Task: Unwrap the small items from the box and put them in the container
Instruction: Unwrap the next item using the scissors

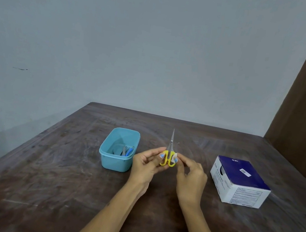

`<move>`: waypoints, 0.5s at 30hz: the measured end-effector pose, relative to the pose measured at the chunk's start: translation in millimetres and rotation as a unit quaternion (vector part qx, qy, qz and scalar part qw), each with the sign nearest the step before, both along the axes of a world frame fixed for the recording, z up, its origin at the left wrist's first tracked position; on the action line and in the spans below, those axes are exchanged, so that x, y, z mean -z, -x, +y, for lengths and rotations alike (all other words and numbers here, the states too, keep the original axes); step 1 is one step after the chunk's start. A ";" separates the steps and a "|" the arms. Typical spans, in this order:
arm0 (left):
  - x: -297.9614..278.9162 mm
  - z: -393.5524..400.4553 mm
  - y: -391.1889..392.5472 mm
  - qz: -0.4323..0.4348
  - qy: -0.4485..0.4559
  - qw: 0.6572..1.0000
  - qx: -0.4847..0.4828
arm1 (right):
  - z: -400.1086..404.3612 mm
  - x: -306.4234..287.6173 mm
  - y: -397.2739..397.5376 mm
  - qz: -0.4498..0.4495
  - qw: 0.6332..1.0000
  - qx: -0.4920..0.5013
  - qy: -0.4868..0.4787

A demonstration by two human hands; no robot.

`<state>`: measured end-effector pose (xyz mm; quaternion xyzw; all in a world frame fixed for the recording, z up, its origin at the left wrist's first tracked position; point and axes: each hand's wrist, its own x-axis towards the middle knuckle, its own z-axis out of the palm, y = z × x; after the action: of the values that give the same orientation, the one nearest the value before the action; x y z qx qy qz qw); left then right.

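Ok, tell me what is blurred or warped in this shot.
Head view: wide-angle lens bows the brown wooden table edges; the white and blue cardboard box print is too soft to read; the yellow-handled scissors are fairly sharp, as is the light blue plastic container; lighting flat, shadows faint.

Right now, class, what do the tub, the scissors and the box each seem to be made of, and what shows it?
Tub: looks like matte light-blue plastic, with a moulded rim and rounded corners.
Scissors: grey blades with a dull shine, probably metal; glossy yellow handles, likely plastic.
Box: seems printed cardboard, with flat folded faces, sharp edges and labels.
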<state>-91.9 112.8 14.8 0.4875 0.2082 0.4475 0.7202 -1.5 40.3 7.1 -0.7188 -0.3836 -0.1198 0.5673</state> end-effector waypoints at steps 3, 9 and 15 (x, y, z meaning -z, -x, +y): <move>-1.2 1.2 0.6 -0.037 0.031 0.999 0.000 | 0.6 -1.5 1.3 0.109 0.993 -0.042 -0.002; -3.3 0.6 -1.1 -0.046 0.043 0.998 -0.027 | -0.2 -2.8 3.6 0.105 0.994 -0.012 -0.018; -1.0 -7.0 -5.5 -0.005 0.026 0.999 0.019 | 2.5 4.2 -2.7 -0.170 0.982 0.062 -0.060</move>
<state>-86.4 105.8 15.9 0.4704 0.2068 0.4306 0.7420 1.2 42.7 2.9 -0.6751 -0.4215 -0.2975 0.5273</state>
